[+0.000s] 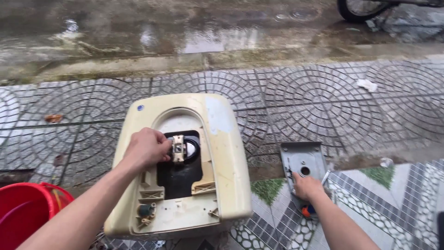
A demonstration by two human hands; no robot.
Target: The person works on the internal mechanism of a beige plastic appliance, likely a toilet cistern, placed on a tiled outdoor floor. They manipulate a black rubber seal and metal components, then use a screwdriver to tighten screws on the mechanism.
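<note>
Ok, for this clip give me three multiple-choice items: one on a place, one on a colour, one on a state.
1. Where is the left hand?
A. On the metal fitting in the opening of the cream appliance housing
B. Inside the bucket
C. On the wheel

2. What colour is the bucket at lower left?
A. Blue
B. Red
C. Green

3. What state is the pavement in?
A. Dry and dusty
B. Snow-covered
C. Wet, with puddles on the road beyond

Answers: 1 A, its fingers close around the fitting. 2 B, its rim and wall are plainly red. 3 C, the paving shines and water reflects light. The right hand rests on the grey plate.
</note>
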